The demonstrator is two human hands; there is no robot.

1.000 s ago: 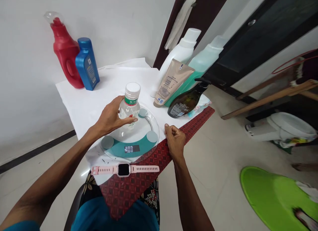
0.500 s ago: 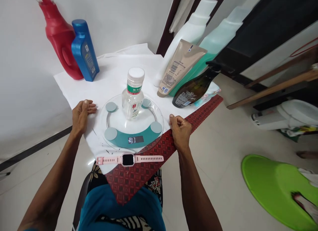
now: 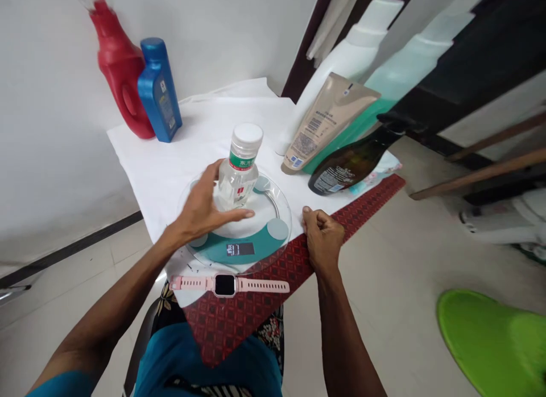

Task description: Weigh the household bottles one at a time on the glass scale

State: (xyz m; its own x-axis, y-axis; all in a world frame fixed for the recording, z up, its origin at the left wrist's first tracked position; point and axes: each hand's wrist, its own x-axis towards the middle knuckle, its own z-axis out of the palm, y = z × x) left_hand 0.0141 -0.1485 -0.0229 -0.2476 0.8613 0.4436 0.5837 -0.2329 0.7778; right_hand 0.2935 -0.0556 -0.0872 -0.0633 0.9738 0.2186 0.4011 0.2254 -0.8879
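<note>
A clear bottle (image 3: pixel 237 183) with a white cap and green label stands upright on a round glass scale (image 3: pixel 239 249). Around its left side reaches my left hand (image 3: pixel 203 206), thumb stretched in front and fingers behind, spread apart; whether the fingers touch the bottle I cannot tell. My right hand (image 3: pixel 323 235) rests at the table's red patterned edge with its fingers curled closed; anything inside them is hidden. A pink smartwatch (image 3: pixel 224 284) lies flat along the near edge, in front of the scale.
At the back left stand a red jug (image 3: pixel 121 73) and a blue bottle (image 3: pixel 160 95). On the right are a white bottle (image 3: pixel 336 73), a beige tube (image 3: pixel 326 121), a green-liquid bottle (image 3: pixel 396 78) and a dark pump bottle (image 3: pixel 350 164). A green stool-like object (image 3: pixel 482 334) is on the floor.
My left hand has moved right from the table's left side to the bottle, its fingers opening around it. My right hand stays at the edge. The view has shifted slightly.
</note>
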